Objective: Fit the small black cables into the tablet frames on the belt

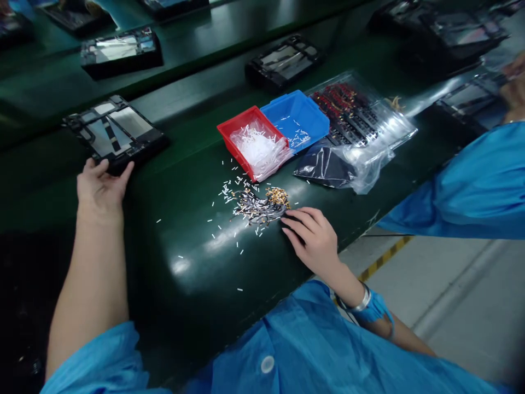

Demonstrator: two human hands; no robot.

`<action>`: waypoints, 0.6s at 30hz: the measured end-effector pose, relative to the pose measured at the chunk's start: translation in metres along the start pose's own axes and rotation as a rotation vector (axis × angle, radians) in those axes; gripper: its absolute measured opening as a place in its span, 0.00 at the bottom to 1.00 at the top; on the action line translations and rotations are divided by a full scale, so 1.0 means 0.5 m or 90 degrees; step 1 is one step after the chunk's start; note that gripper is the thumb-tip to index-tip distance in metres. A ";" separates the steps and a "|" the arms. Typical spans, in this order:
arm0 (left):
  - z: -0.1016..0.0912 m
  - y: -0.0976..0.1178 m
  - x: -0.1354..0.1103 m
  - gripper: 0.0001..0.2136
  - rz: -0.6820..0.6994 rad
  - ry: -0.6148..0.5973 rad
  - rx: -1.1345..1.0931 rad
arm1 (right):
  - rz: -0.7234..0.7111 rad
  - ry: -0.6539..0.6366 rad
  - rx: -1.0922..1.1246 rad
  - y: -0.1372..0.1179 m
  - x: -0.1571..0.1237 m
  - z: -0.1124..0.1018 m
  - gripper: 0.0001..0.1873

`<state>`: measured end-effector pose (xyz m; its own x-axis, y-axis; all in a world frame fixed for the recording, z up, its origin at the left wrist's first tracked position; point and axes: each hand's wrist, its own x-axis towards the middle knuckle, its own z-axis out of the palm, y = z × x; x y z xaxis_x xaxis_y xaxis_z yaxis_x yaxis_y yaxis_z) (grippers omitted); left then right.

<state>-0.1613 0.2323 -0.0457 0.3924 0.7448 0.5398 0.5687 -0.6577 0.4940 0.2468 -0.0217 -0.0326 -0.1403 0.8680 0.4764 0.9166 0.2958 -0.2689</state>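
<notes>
My left hand is stretched out to the left, and its fingers grip the near edge of a black tablet frame lying on the dark green belt. My right hand lies on the belt with fingers pressed together at the right side of a heap of thin dark cables with gold ends. Whether a cable is between those fingers I cannot make out. Small white strips are scattered around the heap.
Behind the heap stand a red bin with white strips in a clear bag and a blue bin. A clear tray of red parts and plastic bags lie to the right. More frames ride the belts. Another person's blue sleeve is at right.
</notes>
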 end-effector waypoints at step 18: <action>0.261 0.431 -0.074 0.14 0.134 -0.176 -0.040 | 0.237 -0.267 0.103 -0.042 0.072 0.005 0.06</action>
<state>0.0409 0.0777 -0.0483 0.6820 0.5886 0.4341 0.4116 -0.7996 0.4374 0.2213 0.0043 -0.0120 0.0143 0.9992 -0.0385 0.8681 -0.0315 -0.4953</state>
